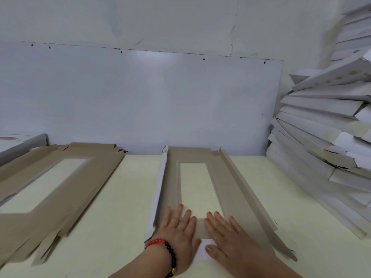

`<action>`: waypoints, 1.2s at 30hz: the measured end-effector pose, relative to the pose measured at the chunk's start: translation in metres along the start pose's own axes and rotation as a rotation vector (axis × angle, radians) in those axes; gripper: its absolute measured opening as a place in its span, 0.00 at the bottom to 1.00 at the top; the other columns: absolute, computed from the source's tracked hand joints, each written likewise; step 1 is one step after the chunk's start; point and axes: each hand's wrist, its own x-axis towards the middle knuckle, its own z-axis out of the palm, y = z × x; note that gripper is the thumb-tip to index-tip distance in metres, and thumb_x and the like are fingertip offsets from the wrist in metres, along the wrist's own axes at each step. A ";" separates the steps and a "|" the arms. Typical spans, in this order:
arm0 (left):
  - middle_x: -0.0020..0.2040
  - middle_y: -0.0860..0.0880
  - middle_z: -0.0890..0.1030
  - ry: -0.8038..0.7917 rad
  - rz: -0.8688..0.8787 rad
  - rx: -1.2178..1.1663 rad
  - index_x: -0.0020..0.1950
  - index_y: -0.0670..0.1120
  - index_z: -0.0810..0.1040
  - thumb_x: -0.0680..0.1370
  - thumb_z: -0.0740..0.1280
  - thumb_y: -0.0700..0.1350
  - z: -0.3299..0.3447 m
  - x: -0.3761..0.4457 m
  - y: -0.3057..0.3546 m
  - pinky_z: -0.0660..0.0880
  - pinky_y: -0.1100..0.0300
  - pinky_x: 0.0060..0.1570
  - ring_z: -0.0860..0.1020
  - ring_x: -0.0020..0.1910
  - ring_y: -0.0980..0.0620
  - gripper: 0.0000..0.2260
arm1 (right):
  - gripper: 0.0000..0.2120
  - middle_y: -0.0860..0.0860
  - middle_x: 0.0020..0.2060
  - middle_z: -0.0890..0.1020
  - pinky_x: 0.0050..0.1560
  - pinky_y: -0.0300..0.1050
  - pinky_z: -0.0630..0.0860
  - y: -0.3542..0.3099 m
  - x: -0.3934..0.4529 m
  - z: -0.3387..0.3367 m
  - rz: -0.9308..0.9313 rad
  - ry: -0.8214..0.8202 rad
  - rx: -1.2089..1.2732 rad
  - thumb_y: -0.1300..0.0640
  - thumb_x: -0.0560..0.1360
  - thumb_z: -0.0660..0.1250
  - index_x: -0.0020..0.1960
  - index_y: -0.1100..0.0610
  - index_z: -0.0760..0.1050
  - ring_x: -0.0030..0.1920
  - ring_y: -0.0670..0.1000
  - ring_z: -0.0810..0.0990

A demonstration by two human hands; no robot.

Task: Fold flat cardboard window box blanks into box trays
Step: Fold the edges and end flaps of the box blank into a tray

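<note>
At lower centre I see both hands, the left hand (178, 225) and right hand (224, 231), pressing flat with straight fingers on the near end of the brown window blank (226, 189), its long side flaps raised, on the pale table (128, 197), a stack of blanks (66, 177) at left.

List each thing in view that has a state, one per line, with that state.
Blank: brown side up on the table, long side flaps raised, near end pressed flat.
Left hand: flat on the blank, fingers straight.
Right hand: flat on the blank, fingers straight.
Blank pile: flat, unfolded.
Tray stack: folded, leaning.
</note>
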 end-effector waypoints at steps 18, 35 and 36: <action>0.69 0.49 0.69 0.191 -0.143 -0.216 0.70 0.50 0.62 0.80 0.52 0.46 -0.004 -0.021 -0.008 0.65 0.55 0.65 0.65 0.68 0.47 0.18 | 0.24 0.43 0.77 0.56 0.73 0.40 0.54 0.057 -0.013 0.028 0.188 0.213 0.193 0.48 0.83 0.48 0.78 0.45 0.50 0.75 0.47 0.57; 0.64 0.55 0.72 0.347 0.078 -0.311 0.71 0.57 0.64 0.78 0.55 0.45 -0.014 -0.060 -0.017 0.68 0.60 0.54 0.72 0.62 0.52 0.21 | 0.14 0.24 0.45 0.75 0.51 0.23 0.66 0.055 -0.053 0.001 0.004 0.366 0.547 0.46 0.78 0.64 0.61 0.32 0.71 0.49 0.27 0.73; 0.63 0.55 0.72 0.390 0.043 -0.305 0.70 0.56 0.66 0.78 0.57 0.43 -0.015 -0.059 -0.014 0.68 0.60 0.52 0.72 0.60 0.52 0.21 | 0.15 0.26 0.50 0.73 0.52 0.25 0.66 0.052 -0.050 -0.001 -0.001 0.390 0.475 0.47 0.78 0.63 0.64 0.34 0.70 0.51 0.29 0.72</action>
